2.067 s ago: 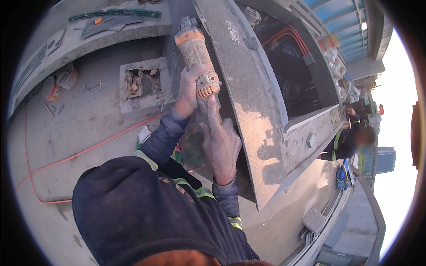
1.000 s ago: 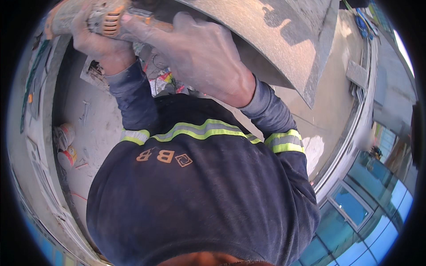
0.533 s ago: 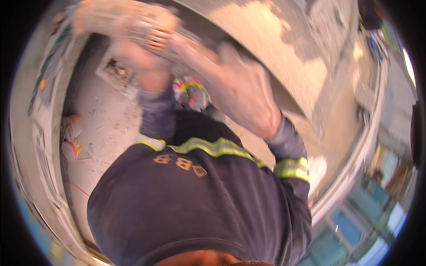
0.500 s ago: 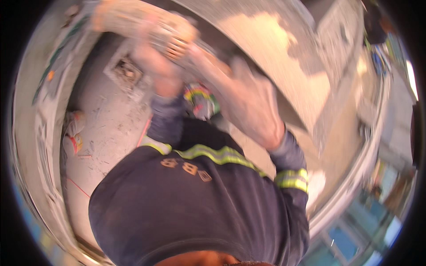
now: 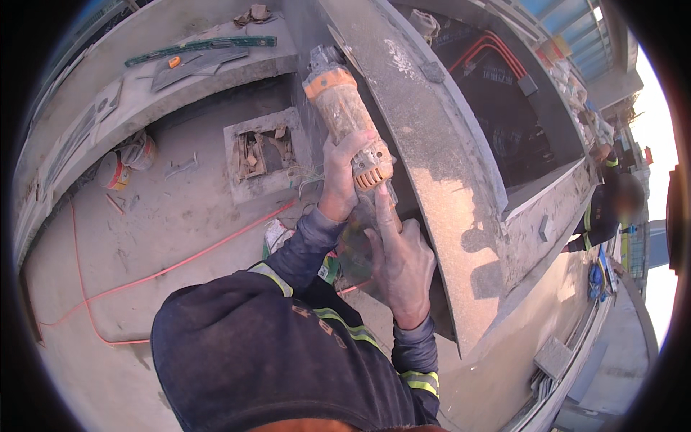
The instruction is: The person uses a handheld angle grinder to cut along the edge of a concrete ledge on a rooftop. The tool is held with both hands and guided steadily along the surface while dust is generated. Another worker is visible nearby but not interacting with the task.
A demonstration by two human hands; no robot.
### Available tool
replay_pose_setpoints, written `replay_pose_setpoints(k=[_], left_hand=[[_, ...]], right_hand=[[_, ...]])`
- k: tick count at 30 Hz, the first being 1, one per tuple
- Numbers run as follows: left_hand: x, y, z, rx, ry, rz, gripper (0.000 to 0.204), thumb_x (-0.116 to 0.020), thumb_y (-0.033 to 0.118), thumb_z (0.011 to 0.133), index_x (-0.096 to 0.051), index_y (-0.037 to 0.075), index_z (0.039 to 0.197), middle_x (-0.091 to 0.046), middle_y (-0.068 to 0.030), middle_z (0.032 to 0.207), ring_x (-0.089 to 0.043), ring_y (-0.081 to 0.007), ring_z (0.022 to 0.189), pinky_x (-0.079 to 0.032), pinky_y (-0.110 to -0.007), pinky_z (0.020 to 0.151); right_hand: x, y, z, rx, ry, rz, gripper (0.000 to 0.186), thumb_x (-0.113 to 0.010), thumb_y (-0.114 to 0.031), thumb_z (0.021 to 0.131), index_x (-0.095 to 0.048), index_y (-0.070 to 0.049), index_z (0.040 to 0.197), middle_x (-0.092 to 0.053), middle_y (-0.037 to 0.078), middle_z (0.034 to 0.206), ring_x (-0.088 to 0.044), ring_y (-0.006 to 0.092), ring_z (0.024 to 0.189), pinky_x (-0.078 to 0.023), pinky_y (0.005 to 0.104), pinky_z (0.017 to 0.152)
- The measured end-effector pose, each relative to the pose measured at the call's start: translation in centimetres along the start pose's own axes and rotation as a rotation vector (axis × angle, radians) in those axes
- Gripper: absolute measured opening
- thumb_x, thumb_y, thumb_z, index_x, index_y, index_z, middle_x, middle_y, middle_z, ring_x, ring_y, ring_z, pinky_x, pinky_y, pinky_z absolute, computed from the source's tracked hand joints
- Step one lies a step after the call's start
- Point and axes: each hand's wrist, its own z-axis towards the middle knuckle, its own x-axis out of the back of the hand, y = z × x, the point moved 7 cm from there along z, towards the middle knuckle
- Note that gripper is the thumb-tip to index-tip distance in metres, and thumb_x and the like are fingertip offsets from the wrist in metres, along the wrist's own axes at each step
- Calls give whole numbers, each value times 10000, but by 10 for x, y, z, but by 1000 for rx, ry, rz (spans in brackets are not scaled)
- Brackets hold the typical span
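Note:
My left hand (image 5: 344, 173) is closed around the body of a dusty orange angle grinder (image 5: 332, 104), near its vented rear end. My right hand (image 5: 403, 270) grips the rear of the tool lower down, its index finger stretched along it and the others curled. The grinder's head points away from me, beside the near edge of a long speckled grey stone slab (image 5: 425, 173) sloping down to the right. Whether the head touches the slab, I cannot tell.
Another person (image 5: 604, 216) in dark reflective workwear is at the right. Pink hose (image 5: 165, 271), buckets (image 5: 115, 169) and a square concrete opening (image 5: 266, 155) lie left on the floor. A ledge (image 5: 216, 68) holds a green level (image 5: 201, 47). Red conduits (image 5: 489, 47) sit beyond the slab.
The camera has swung from my torso back up toward the slab, and the blur has gone. Both hands still hold the grinder, which now sits nearer the middle of the view.

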Motion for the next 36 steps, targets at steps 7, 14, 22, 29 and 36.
replay_pose_setpoints(k=[7, 14, 22, 29, 36], left_hand=[[-1, 3, -15, 22, 53, 3, 378, -710, 266, 941, -618, -25, 1164, -705, -156, 912, -764, -280, 740, -660, -381, 645], [0, 6, -8, 4, 38, 6, 366, -712, 262, 939, -623, -22, 1152, -706, -145, 914, -766, -262, 748, -661, -379, 653], [10, -5, 12, -15, 16, -55, 345, -715, 262, 957, -632, -8, 1156, -707, -129, 909, -756, -239, 733, -656, -370, 654], [2, -1, 12, -28, -25, -113, 353, -736, 240, 952, -605, 1, 1176, -696, -111, 915, -743, -208, 711, -656, -343, 628], [-6, 7, -7, -23, 31, -109, 345, -742, 224, 938, -614, 5, 1173, -694, -124, 923, -742, -211, 730, -657, -349, 628]], right_hand=[[6, -4, -10, 40, 28, -15, 910, -800, -194, 946, -351, -283, 1733, -527, 142, 837, -622, 331, 671, -514, 467, 589], [3, -5, -2, 25, 19, 12, 872, -799, -194, 948, -392, -265, 1717, -546, 162, 835, -630, 353, 680, -510, 474, 596], [-7, -2, 6, 54, 81, 8, 862, -805, -188, 945, -409, -255, 1707, -586, 196, 807, -642, 373, 627, -499, 492, 577], [-5, -4, 9, 47, 65, -91, 888, -816, -216, 938, -386, -262, 1714, -606, 184, 804, -649, 366, 637, -508, 487, 596], [11, -10, -4, 31, 42, -123, 877, -812, -231, 945, -392, -272, 1714, -604, 178, 789, -639, 349, 630, -508, 467, 602]])
